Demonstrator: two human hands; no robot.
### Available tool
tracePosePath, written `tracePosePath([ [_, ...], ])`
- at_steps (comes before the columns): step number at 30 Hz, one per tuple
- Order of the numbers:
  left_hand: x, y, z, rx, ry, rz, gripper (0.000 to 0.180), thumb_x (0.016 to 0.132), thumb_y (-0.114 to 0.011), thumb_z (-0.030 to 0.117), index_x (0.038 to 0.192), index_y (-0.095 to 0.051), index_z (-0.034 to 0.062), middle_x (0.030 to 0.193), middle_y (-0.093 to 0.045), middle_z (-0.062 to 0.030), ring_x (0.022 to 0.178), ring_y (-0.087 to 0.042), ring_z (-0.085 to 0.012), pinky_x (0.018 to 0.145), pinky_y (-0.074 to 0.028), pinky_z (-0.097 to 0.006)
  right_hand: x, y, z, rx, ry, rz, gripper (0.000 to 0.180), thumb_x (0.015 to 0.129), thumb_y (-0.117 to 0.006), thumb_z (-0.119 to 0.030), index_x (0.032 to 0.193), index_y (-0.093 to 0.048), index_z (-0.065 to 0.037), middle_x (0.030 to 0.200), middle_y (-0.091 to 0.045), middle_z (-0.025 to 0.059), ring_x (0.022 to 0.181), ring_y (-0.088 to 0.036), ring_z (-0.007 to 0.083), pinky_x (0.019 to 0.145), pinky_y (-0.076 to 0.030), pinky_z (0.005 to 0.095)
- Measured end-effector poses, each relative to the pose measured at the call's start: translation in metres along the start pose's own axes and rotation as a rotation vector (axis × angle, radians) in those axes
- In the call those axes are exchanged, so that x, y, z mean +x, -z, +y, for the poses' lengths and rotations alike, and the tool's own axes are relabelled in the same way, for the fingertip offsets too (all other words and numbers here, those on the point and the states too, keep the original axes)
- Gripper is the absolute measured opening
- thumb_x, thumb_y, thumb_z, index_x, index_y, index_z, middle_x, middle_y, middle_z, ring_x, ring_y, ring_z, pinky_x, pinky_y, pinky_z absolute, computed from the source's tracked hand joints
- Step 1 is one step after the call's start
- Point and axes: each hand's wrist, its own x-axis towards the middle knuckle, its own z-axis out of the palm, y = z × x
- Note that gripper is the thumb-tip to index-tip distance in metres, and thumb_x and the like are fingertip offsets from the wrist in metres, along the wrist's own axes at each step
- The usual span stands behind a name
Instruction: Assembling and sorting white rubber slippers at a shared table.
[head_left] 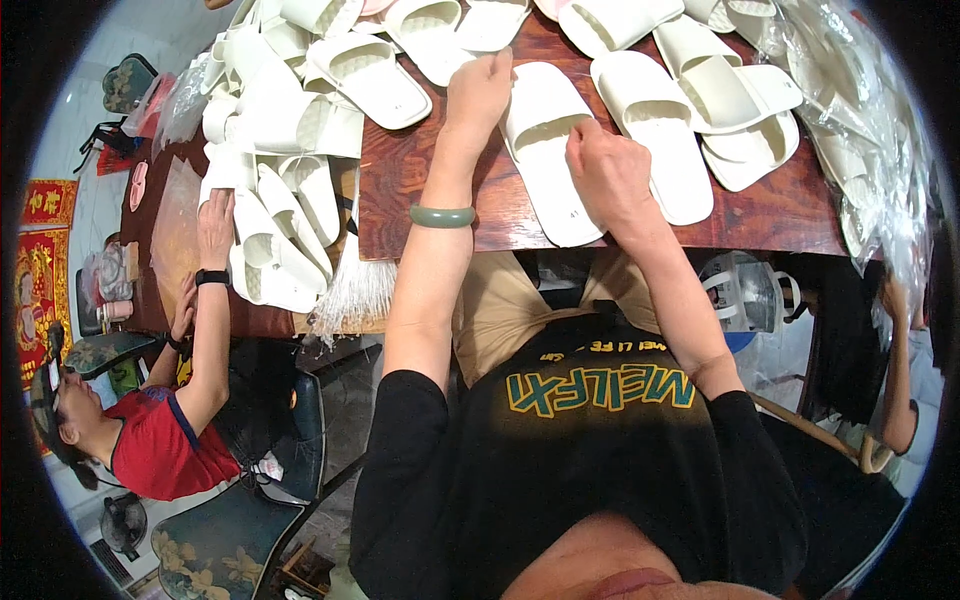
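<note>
A white slipper (548, 190) lies on the reddish-brown wooden table in front of me, toe pointing away. My right hand (612, 178) is closed at the right edge of its strap; whatever its fingers pinch is hidden. My left hand (480, 95), below a green bangle (442, 216), is a closed fist beside the slipper's upper left edge. Its fingertips are out of sight, so I cannot tell what they hold. Close to my right hand lies another white slipper (668, 150). Beyond my left hand there is a white slipper (425, 40) too.
White slippers (290, 120) are heaped at the left, near a bundle of thin white strands (355, 295) hanging at the table edge. More slippers (745, 110) and clear plastic bags (870, 120) are at right. A co-worker in a red shirt (170, 445) works at left; another person's arm (897, 370) shows at right.
</note>
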Motion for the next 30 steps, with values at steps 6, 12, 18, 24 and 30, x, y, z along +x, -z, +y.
tracePosePath([
  [6,-0.007,0.011,0.005,0.044,0.19,-0.212,0.052,0.087,-0.054,0.046,0.082,-0.067,-0.0046,0.065,-0.063,-0.0095,0.062,-0.057,-0.0136,0.06,-0.045,-0.029,0.01,-0.017,-0.009,0.026,-0.007,0.069,0.013,0.085,-0.055,-0.016,0.082,-0.058,-0.004,0.055,-0.058,0.0131,0.05,-0.06,0.0295,0.049,-0.047,0.0386],
  [12,-0.002,0.004,0.0,-0.368,0.222,-0.406,0.035,0.085,-0.063,0.034,0.09,-0.068,-0.0007,0.079,-0.065,-0.0032,0.069,-0.057,-0.0088,0.062,-0.045,-0.022,0.012,-0.025,-0.008,0.103,-0.018,0.157,0.013,0.084,-0.055,-0.017,0.082,-0.06,-0.004,0.055,-0.058,0.0134,0.05,-0.06,0.0295,0.049,-0.047,0.0389],
  [18,0.002,0.008,-0.002,-0.5,0.196,-0.461,0.032,0.085,-0.064,0.03,0.095,-0.067,-0.0007,0.087,-0.066,-0.0027,0.078,-0.057,-0.0087,0.07,-0.044,-0.022,0.013,-0.027,-0.008,0.091,-0.027,0.155,0.012,0.083,-0.057,-0.016,0.08,-0.059,-0.005,0.056,-0.058,0.0133,0.052,-0.06,0.0294,0.049,-0.046,0.0397],
  [24,0.003,0.007,0.001,-0.446,0.223,-0.486,0.027,0.084,-0.064,0.025,0.093,-0.067,-0.0006,0.086,-0.065,-0.0021,0.078,-0.057,-0.0086,0.072,-0.044,-0.022,0.015,-0.028,-0.005,0.06,-0.024,0.072,0.011,0.082,-0.057,-0.015,0.079,-0.058,-0.005,0.061,-0.06,0.014,0.056,-0.061,0.0308,0.052,-0.047,0.0407],
  [30,0.001,0.003,-0.008,-0.598,0.219,-0.426,0.022,0.083,-0.066,0.022,0.089,-0.066,0.0008,0.085,-0.065,-0.0027,0.078,-0.057,-0.009,0.072,-0.043,-0.022,0.002,-0.009,0.005,0.216,0.036,0.067,0.01,0.083,-0.057,-0.013,0.085,-0.062,-0.004,0.073,-0.062,0.0136,0.065,-0.061,0.0302,0.059,-0.048,0.0384],
])
